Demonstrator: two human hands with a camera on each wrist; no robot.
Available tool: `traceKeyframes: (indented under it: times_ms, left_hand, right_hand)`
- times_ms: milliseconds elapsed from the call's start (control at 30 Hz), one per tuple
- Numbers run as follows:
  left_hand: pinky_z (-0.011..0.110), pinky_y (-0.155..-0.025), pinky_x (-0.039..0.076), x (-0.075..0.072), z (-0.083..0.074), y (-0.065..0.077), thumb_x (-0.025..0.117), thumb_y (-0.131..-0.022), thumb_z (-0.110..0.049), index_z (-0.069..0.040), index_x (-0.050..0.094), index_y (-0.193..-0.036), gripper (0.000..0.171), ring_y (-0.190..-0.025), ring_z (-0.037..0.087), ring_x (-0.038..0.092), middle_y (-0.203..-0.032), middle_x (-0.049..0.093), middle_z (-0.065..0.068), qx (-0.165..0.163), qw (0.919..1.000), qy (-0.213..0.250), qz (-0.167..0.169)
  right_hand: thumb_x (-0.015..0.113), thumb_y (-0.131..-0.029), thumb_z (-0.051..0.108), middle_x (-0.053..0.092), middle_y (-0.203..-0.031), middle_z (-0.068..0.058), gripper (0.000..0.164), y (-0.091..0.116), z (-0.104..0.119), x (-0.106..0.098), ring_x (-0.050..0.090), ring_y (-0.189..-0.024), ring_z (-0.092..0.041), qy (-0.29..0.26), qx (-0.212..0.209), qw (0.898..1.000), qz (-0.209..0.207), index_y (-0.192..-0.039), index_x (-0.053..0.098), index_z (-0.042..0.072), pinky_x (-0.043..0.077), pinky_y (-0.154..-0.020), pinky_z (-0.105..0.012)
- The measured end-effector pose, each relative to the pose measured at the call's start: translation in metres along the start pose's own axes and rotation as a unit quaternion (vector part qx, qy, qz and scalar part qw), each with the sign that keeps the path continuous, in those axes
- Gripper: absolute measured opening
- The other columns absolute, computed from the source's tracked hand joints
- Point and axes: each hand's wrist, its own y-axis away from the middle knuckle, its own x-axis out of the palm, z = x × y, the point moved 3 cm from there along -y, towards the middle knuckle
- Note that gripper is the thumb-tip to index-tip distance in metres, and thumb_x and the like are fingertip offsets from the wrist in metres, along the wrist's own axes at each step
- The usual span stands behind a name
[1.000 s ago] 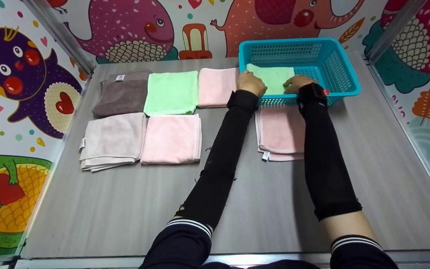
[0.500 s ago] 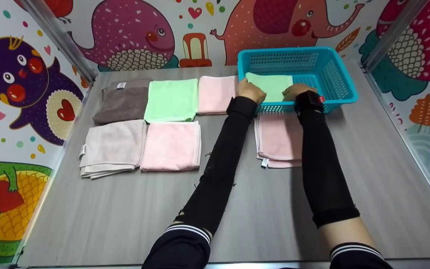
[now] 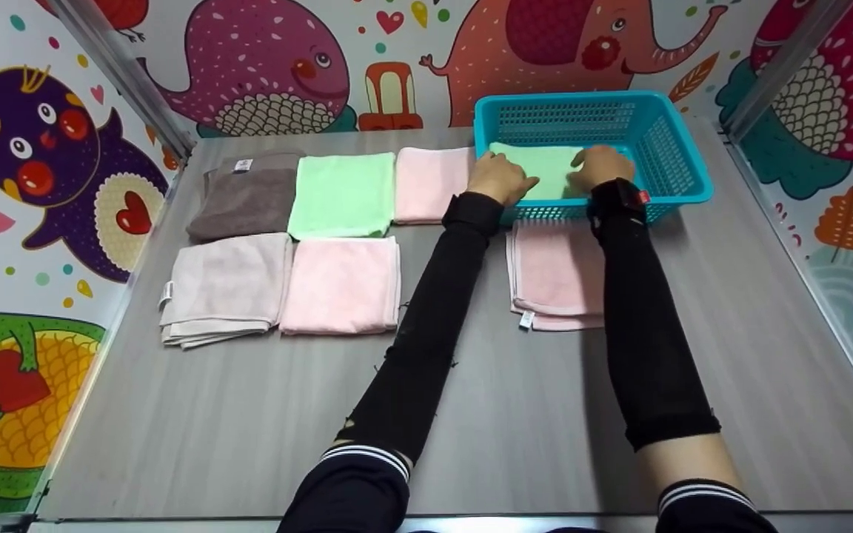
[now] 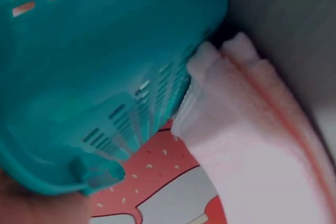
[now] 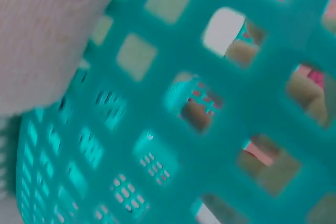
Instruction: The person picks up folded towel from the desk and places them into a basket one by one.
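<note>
Currently: grey bench point(image 3: 515, 414), cartoon-printed walls point(image 3: 271, 59); green towel point(image 3: 547, 164) inside teal basket point(image 3: 567, 123) near the back; left hand point(image 3: 497, 178), right hand point(image 3: 601, 169) at basket's front, fingers loosely parted.

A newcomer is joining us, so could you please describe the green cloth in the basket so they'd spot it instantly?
Toward the far right of the table stands a blue-green basket. Inside, toward its left end, a pale green cloth shows between the left hand and the right hand. It is the only cloth seen there; the other green cloth lies outside the basket.
</note>
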Motion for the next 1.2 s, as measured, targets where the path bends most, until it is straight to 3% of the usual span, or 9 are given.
traceKeyframes:
  times_ms: [200,367,467,567,767,867,967,1067,1200]
  left_hand:
    - [0.04,-0.116,0.04,-0.007,0.011,0.001,0.042,-0.111,-0.047,-0.02,0.069,-0.137,0.047,-0.132,0.024,0.057,-0.137,0.069,0.002,0.043,0.9944,0.044,-0.087]
    - [0.039,-0.119,0.037,-0.025,0.028,0.02,0.043,-0.11,-0.049,-0.022,0.062,-0.143,0.047,-0.137,0.019,0.053,-0.145,0.062,-0.001,0.051,0.9867,0.074,-0.136]
    - [0.04,-0.12,0.037,-0.028,0.04,0.043,0.046,-0.11,-0.048,-0.02,0.061,-0.144,0.047,-0.137,0.02,0.053,-0.145,0.062,-0.001,0.054,0.9805,0.1,-0.16]
    - [0.042,-0.12,0.037,-0.021,0.058,0.072,0.05,-0.109,-0.043,-0.018,0.06,-0.145,0.046,-0.139,0.022,0.052,-0.147,0.061,0.003,0.041,0.9737,0.132,-0.181]
    - [0.046,-0.113,0.045,0.002,0.115,0.147,0.059,-0.105,-0.033,-0.013,0.062,-0.142,0.042,-0.134,0.029,0.057,-0.142,0.064,0.009,-0.027,0.9569,0.184,-0.223]
    - [0.049,-0.1,0.052,0.013,0.152,0.185,0.064,-0.102,-0.03,-0.01,0.066,-0.135,0.038,-0.121,0.033,0.064,-0.131,0.069,0.013,-0.088,0.9547,0.185,-0.216]
    - [0.054,-0.089,0.054,0.022,0.189,0.217,0.067,-0.099,-0.03,-0.006,0.067,-0.127,0.036,-0.11,0.038,0.067,-0.121,0.07,0.017,-0.159,0.9539,0.174,-0.186]
    - [0.059,-0.086,0.053,0.028,0.217,0.237,0.069,-0.097,-0.036,-0.001,0.063,-0.121,0.042,-0.107,0.044,0.067,-0.116,0.069,0.022,-0.213,0.9544,0.162,-0.132]
    - [0.061,-0.089,0.052,0.037,0.235,0.25,0.072,-0.091,-0.046,0.004,0.057,-0.123,0.062,-0.113,0.051,0.064,-0.121,0.067,0.03,-0.25,0.9565,0.147,-0.03]
  right_hand:
    - [0.053,-0.108,0.024,0.056,-0.144,-0.026,0.043,0.011,0.009,-0.011,0.055,-0.127,-0.044,-0.053,-0.035,0.996,-0.061,-0.145,0.059,0.005,0.041,-0.11,-0.059]
    - [0.057,-0.107,0.027,0.059,-0.139,-0.024,0.041,0.021,0.021,-0.016,0.056,-0.128,-0.041,-0.096,-0.096,0.98,-0.142,-0.142,0.062,0.005,0.042,-0.11,-0.055]
    - [0.058,-0.107,0.027,0.063,-0.132,-0.023,0.039,0.028,0.025,-0.009,0.058,-0.123,-0.041,-0.114,-0.128,0.969,-0.178,-0.139,0.064,0.005,0.045,-0.105,-0.053]
    - [0.059,-0.107,0.027,0.064,-0.128,-0.023,0.038,0.037,0.025,0.003,0.059,-0.12,-0.041,-0.122,-0.145,0.966,-0.177,-0.138,0.064,0.006,0.046,-0.103,-0.052]
    - [0.062,-0.105,0.028,0.068,-0.115,-0.022,0.035,0.048,0.023,0.02,0.065,-0.109,-0.041,-0.121,-0.162,0.966,-0.158,-0.13,0.07,0.005,0.05,-0.094,-0.056]
    - [0.06,-0.106,0.032,0.069,-0.112,-0.021,0.035,0.05,0.021,0.025,0.067,-0.104,-0.039,-0.11,-0.16,0.969,-0.155,-0.126,0.072,0.005,0.051,-0.09,-0.055]
    - [0.058,-0.107,0.033,0.07,-0.11,-0.02,0.035,0.051,0.019,0.027,0.067,-0.102,-0.037,-0.101,-0.153,0.969,-0.164,-0.123,0.073,0.006,0.051,-0.087,-0.055]
    - [0.058,-0.107,0.032,0.071,-0.107,-0.019,0.035,0.051,0.017,0.028,0.067,-0.099,-0.036,-0.101,-0.145,0.968,-0.176,-0.121,0.074,0.005,0.05,-0.087,-0.055]
    - [0.056,-0.107,0.033,0.072,-0.106,-0.019,0.036,0.051,0.017,0.031,0.068,-0.098,-0.036,-0.103,-0.14,0.969,-0.178,-0.12,0.074,0.005,0.05,-0.087,-0.055]
